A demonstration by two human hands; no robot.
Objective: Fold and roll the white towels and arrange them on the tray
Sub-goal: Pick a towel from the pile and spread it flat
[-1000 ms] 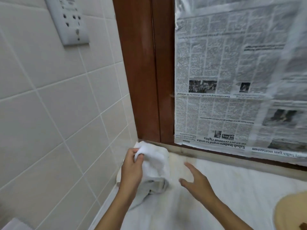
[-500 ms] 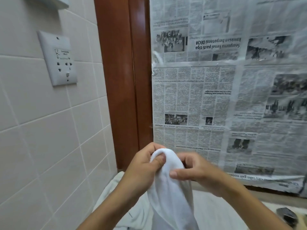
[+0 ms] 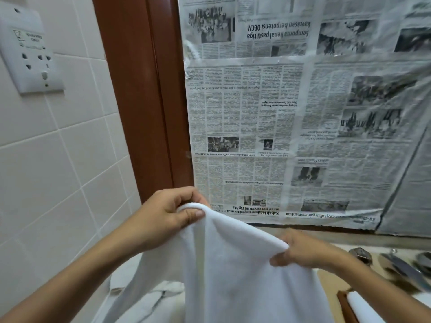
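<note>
Soft even light, wide-angle edge bending, perhaps slight blur.

the wide-angle view sits close behind the left hand [image 3: 163, 215] and right hand [image 3: 305, 251], looking forward and down. it faces newspaper sheets [image 3: 291, 124] beyond them, with a tiled wall [image 3: 58, 171] past the left hand.
</note>
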